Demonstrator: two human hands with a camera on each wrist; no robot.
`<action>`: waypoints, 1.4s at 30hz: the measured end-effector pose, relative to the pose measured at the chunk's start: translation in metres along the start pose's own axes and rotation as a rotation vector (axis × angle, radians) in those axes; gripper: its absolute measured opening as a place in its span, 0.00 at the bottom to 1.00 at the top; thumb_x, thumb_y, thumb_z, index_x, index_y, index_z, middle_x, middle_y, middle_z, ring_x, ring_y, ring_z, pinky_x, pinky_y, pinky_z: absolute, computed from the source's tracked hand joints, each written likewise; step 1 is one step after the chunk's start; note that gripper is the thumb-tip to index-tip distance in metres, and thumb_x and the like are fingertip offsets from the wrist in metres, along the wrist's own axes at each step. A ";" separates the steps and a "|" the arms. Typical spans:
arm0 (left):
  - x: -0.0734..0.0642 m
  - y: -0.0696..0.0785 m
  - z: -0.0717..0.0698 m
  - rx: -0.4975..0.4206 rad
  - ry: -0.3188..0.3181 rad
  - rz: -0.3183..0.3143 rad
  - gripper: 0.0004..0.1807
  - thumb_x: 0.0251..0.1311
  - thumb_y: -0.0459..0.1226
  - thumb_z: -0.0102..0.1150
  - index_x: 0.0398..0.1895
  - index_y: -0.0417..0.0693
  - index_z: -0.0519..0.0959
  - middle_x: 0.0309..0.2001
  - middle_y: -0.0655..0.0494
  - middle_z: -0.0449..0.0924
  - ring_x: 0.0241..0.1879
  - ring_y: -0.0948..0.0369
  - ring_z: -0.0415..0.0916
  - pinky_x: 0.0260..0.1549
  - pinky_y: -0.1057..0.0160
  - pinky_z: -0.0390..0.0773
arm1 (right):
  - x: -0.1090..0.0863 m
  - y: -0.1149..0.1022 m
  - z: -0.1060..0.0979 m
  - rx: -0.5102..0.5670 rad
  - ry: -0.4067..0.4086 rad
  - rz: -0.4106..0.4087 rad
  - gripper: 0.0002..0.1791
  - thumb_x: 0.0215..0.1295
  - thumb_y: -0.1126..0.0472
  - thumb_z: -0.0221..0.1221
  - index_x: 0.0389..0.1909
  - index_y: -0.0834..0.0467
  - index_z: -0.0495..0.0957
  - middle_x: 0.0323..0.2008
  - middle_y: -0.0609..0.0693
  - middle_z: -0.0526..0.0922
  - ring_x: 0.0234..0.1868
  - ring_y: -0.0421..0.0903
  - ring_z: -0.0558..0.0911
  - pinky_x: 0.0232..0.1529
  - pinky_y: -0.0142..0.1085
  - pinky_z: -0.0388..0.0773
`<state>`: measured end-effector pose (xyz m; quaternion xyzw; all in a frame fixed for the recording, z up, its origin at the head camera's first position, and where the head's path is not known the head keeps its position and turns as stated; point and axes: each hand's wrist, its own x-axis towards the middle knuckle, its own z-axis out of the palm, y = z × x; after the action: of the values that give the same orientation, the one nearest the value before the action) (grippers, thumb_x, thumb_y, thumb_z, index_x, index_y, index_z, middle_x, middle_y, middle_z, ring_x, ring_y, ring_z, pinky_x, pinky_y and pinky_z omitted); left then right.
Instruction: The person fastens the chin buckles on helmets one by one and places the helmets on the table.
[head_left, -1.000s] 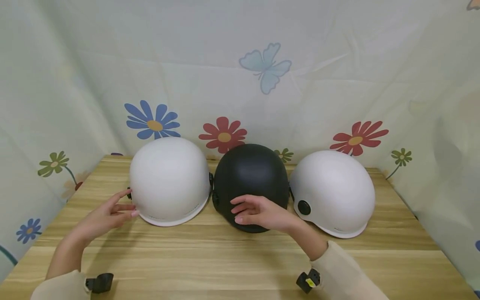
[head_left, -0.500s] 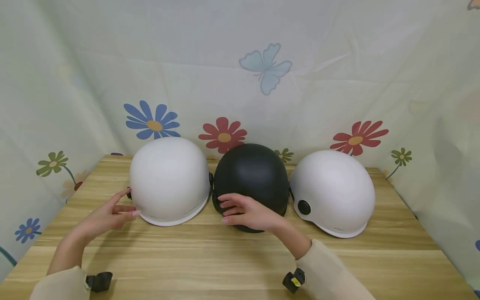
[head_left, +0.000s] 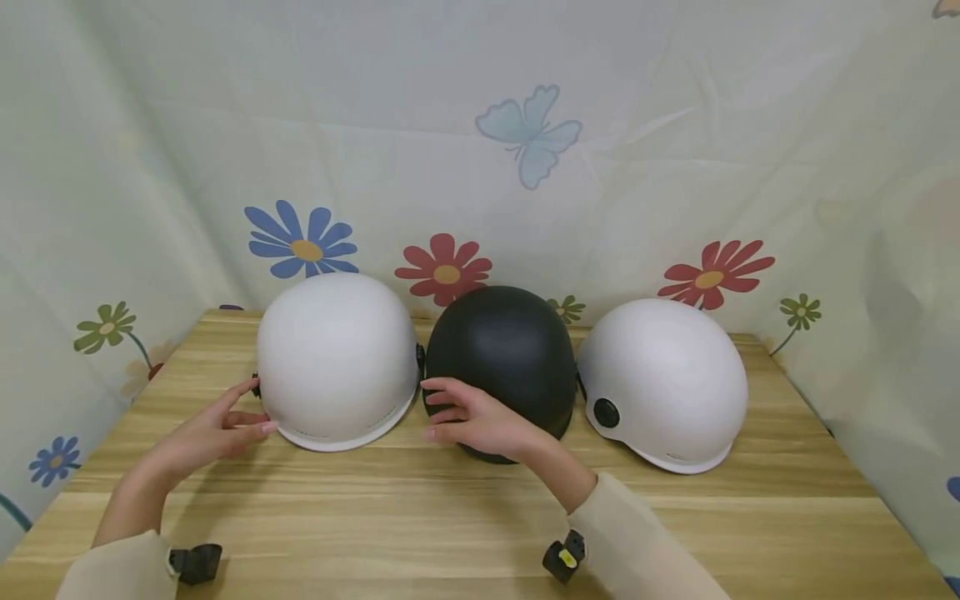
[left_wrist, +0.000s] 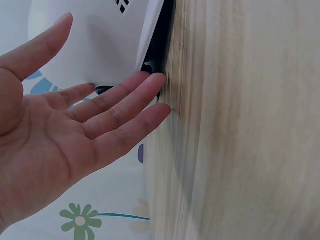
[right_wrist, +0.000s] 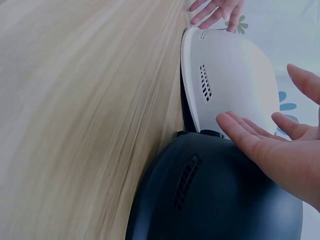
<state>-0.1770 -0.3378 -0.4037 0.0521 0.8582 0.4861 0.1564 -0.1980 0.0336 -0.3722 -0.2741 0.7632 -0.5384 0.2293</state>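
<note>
Three helmets stand in a row on the wooden table: a white helmet (head_left: 337,358) at left, a black helmet (head_left: 502,358) in the middle and another white helmet (head_left: 667,383) at right. My left hand (head_left: 206,433) is at the left side of the left white helmet, fingers extended, fingertips right at its edge; the left wrist view shows the palm up beside the rim. In front of the black helmet hovers my right hand (head_left: 480,421), its relaxed fingers pointing toward the left white helmet. In the right wrist view, the fingers (right_wrist: 245,132) overlap the white shell.
The wooden table (head_left: 337,525) spreads in front of the helmets. Behind it hangs a pale cloth backdrop (head_left: 375,167) with flowers and a butterfly. Small black wrist cameras sit on both sleeves, one on the left (head_left: 197,564). The helmets stand close side by side.
My right hand has moved left across the front of the black helmet toward the left white helmet. The left hand and all three helmets have stayed in place.
</note>
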 end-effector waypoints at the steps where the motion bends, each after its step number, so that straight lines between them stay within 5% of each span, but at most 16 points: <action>1: 0.000 0.000 0.000 -0.002 -0.001 -0.003 0.46 0.64 0.44 0.51 0.70 0.40 0.31 0.58 0.24 0.58 0.52 0.41 0.69 0.44 0.47 0.73 | 0.001 -0.001 0.001 0.002 0.004 0.000 0.32 0.60 0.65 0.58 0.65 0.56 0.59 0.60 0.56 0.66 0.57 0.53 0.71 0.51 0.37 0.72; 42: 0.006 -0.007 0.000 -0.076 -0.033 0.049 0.49 0.64 0.42 0.51 0.69 0.48 0.23 0.61 0.21 0.50 0.56 0.37 0.63 0.47 0.47 0.71 | 0.047 0.000 0.018 0.040 0.121 -0.014 0.42 0.58 0.62 0.61 0.70 0.50 0.49 0.69 0.47 0.47 0.68 0.51 0.51 0.62 0.47 0.58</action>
<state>-0.1826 -0.3399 -0.4106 0.0750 0.8350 0.5209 0.1604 -0.2218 -0.0103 -0.3804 -0.2416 0.7628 -0.5707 0.1846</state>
